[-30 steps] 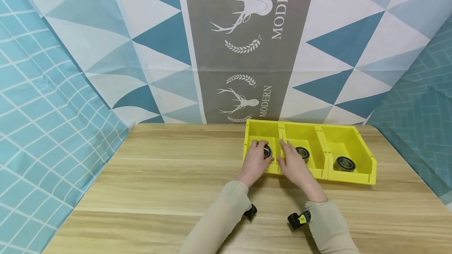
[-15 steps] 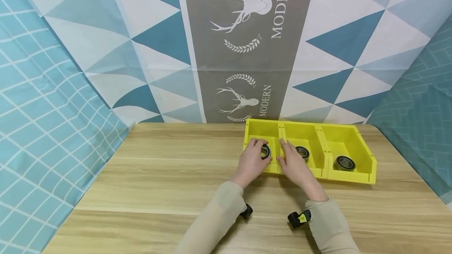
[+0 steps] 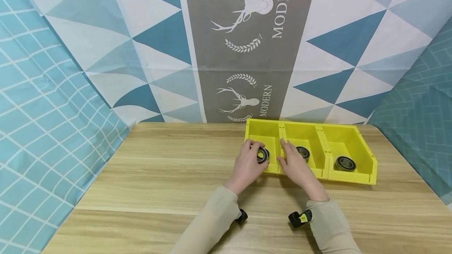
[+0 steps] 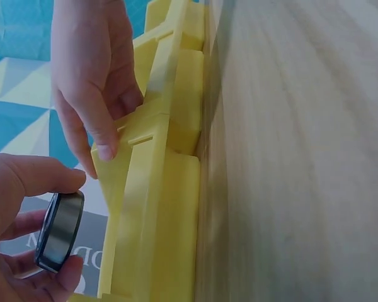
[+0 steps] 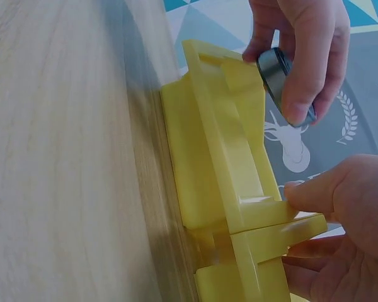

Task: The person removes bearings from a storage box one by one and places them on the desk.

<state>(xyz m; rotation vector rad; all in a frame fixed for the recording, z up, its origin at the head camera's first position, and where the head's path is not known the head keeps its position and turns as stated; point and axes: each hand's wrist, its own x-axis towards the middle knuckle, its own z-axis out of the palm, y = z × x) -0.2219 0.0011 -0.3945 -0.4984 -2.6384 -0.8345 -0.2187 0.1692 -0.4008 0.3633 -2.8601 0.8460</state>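
Note:
In the head view my left hand (image 3: 245, 168) pinches a ball bearing (image 3: 267, 156), a dark ring with a metal rim, over the leftmost yellow bin (image 3: 264, 127). The left wrist view shows this bearing (image 4: 62, 231) tilted on edge between thumb and fingers, raised above the bin's front lip. My right hand (image 3: 297, 167) grips the divider between the left and middle bins, its thumb (image 5: 312, 192) on one side and fingers on the other. A second bearing (image 3: 303, 153) lies in the middle bin, partly behind the right hand. Another bearing (image 3: 345, 163) lies in the right bin.
The three joined bins stand at the back right of the wooden table (image 3: 169, 175), close to the patterned wall covering (image 3: 243, 62). Blue tiled sheets (image 3: 46, 128) border the left and right sides. Black wrist cameras (image 3: 300, 218) stick out from both sleeves.
My left hand has drawn a little to the left, taking the bearing with it away from the divider. The right hand keeps its place, and the other bearings have not moved.

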